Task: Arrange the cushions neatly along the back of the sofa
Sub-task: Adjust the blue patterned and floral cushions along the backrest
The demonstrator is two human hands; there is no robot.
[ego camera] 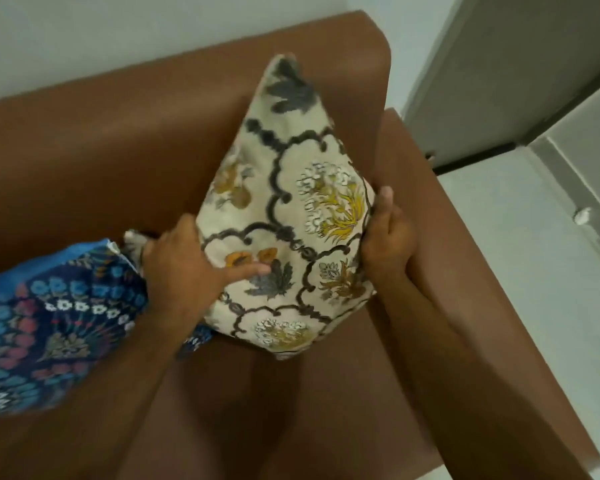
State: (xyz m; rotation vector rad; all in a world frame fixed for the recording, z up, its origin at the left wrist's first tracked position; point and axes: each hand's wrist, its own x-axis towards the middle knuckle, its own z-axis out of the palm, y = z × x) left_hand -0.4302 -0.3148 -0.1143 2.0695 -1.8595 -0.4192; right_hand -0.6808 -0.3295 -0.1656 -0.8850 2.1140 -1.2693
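Observation:
A cream cushion (pixel 284 202) with grey lattice lines and yellow flowers stands on one corner in the right-hand corner of the brown sofa (pixel 101 133), leaning against the backrest. My left hand (pixel 184 265) grips its left edge, thumb lying across the front. My right hand (pixel 387 233) clasps its right edge beside the armrest. A dark blue floral cushion (pixel 56 323) lies to the left on the seat, touching my left forearm. A bit of another patterned fabric (pixel 134 242) peeks out behind my left hand.
The sofa's right armrest (pixel 430 209) runs down the right side. Beyond it are pale floor tiles (pixel 534 254), a grey door (pixel 499 71) and a small white object (pixel 582 215) on the floor. A white wall (pixel 118 29) stands behind the backrest.

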